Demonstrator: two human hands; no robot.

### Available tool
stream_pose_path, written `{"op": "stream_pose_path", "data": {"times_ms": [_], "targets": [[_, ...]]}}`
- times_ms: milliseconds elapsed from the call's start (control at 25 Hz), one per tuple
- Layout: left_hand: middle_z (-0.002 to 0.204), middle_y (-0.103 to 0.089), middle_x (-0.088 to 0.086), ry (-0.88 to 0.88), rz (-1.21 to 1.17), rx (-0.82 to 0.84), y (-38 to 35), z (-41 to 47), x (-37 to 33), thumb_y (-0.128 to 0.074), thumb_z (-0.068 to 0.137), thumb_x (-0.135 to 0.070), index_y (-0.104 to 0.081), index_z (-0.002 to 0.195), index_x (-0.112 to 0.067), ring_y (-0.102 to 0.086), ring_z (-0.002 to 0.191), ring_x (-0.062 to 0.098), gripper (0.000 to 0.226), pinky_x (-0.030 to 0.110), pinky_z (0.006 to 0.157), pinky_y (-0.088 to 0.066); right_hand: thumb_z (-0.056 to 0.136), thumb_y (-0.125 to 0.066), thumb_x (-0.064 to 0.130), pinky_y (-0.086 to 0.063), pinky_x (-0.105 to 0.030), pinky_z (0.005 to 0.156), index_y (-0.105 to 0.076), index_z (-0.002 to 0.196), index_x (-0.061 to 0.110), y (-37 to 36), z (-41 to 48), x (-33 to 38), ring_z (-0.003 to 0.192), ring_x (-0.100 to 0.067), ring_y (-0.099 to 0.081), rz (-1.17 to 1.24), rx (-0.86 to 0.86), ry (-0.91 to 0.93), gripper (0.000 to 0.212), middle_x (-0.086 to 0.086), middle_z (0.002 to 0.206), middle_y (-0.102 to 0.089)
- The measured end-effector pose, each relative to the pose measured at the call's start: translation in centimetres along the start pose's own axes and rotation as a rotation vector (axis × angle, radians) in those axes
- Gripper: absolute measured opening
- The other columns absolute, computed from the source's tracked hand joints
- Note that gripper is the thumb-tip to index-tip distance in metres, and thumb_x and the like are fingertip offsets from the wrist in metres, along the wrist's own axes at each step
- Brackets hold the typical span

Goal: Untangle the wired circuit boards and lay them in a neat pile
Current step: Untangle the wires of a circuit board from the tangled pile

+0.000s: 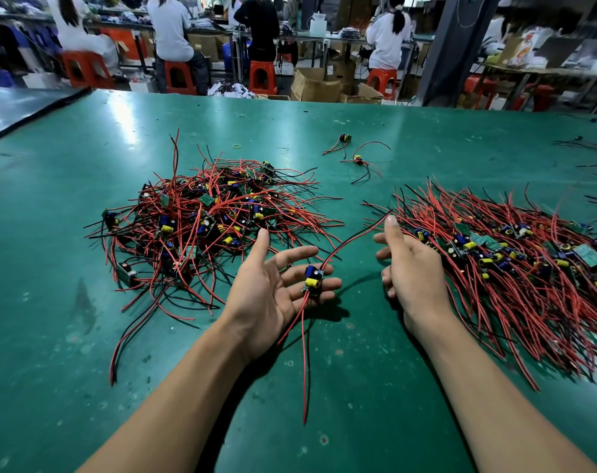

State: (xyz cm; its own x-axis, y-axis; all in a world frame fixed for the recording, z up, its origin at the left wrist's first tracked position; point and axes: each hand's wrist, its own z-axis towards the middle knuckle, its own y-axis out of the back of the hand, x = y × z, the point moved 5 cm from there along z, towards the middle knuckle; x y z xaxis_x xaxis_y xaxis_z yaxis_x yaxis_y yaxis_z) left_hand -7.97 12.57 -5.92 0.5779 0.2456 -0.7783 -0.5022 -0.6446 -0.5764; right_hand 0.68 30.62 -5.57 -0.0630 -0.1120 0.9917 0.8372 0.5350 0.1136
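A worker's left hand point(266, 285) lies palm up and spread above the green desk point(358, 387). Its fingers are straight, and one small wired circuit board point(313, 278) rests loose across them, gripped by nothing. From that board a long lead point(355, 235) runs up and right to the thumb of the right hand point(413, 268), whose fingers are loosely curled. Whether thumb and finger pinch the lead or merely touch it cannot be told. Two red leads point(303, 353) hang from the board's near end, down toward the worker.

Left of and beyond the board sits the tangled heap point(201, 220) of boards and red and black wires. Right of the board, just past the right hand, lies the neat pile point(515, 264), its leads combed one way. Two stray boards point(357, 160) rest well beyond the board, on the desk.

Several risks can be judged from here:
- **Dropping:** the unheld board can slide off the flat fingers if the right hand draws on the lead, and fall onto the desk.
- **Snagging:** the hanging leads may sweep into the heap's outlying wires, which reach close to the left hand, and catch there.
- **Strain:** a sharp tug could stress the joint where lead meets board.
- **Disorder:** a board laid crosswise on the pile would send its wires across the combed ones and spoil the order.
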Motion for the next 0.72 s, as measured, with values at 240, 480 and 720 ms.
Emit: {"op": "stream_pose_path", "data": {"times_ms": [240,480,720], "targets": [[0.121,-0.066,0.024,-0.011,-0.038,0.025,0.2,0.3,0.1,-0.027,0.091,-0.071,-0.055,0.128,-0.004,-0.065,0.108,0.039,0.081,0.041,0.078,-0.059,0.087,-0.054,0.069,-0.039,-0.034,0.054,-0.065,0.074,0.014,-0.6,-0.5,0.2,0.049,-0.015,-0.049,-0.107,0.029,0.060,0.058,0.009,0.057,-0.059],[0.129,-0.064,0.016,-0.019,0.013,0.060,0.2,0.6,0.3,-0.026,0.087,-0.077,-0.055,0.134,-0.014,-0.061,0.111,0.027,0.083,0.039,0.097,-0.044,0.068,-0.074,0.064,-0.052,-0.026,0.064,-0.062,0.077,0.020,-4.3,-4.0,1.9,0.061,-0.003,-0.060,-0.238,0.242,0.196,0.046,0.015,0.071,-0.068],[0.129,-0.065,0.008,-0.009,0.011,0.033,0.3,0.6,0.4,-0.027,0.086,-0.077,-0.063,0.127,-0.017,-0.063,0.118,0.023,0.081,0.042,0.104,-0.047,0.083,-0.077,0.025,-0.053,-0.031,0.074,-0.067,0.088,0.021,-2.3,-3.0,3.1,0.070,-0.012,-0.063,-0.478,0.115,0.326,0.012,0.007,0.085,-0.070]]}}
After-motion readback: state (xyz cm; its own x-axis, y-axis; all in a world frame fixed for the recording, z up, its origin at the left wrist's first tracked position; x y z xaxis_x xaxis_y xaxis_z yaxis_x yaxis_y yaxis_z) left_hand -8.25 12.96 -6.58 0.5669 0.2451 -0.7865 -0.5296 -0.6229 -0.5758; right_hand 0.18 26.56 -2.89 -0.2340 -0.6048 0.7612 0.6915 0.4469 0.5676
